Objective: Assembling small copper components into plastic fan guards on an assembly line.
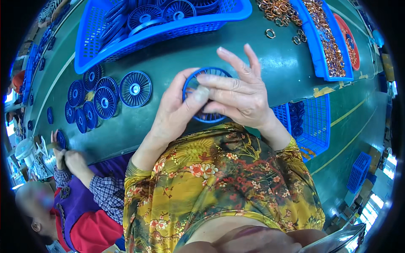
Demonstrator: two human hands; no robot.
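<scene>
A blue spoked wheel [206, 118] is held up above the green table's near edge, in front of my body. My left hand [171, 105] grips its left side, with the thumb reaching over the middle. My right hand [247, 95] bends over the wheel from the right, its thumb and nearer fingers drawn together by the centre and two other fingers raised. Whatever sits between those fingertips is hidden. Left of my hands, several more blue spoked wheels [135, 89] lie on the table, some overlapping.
A blue basket [168, 28] full of such wheels stands ahead. Copper-coloured rings [280, 10] lie loose beside a blue ring tray [314, 55] and a red tray [356, 63]. Lower right is a blue crate [318, 122]. At left, a co-worker's hands [76, 162] are beside another wheel.
</scene>
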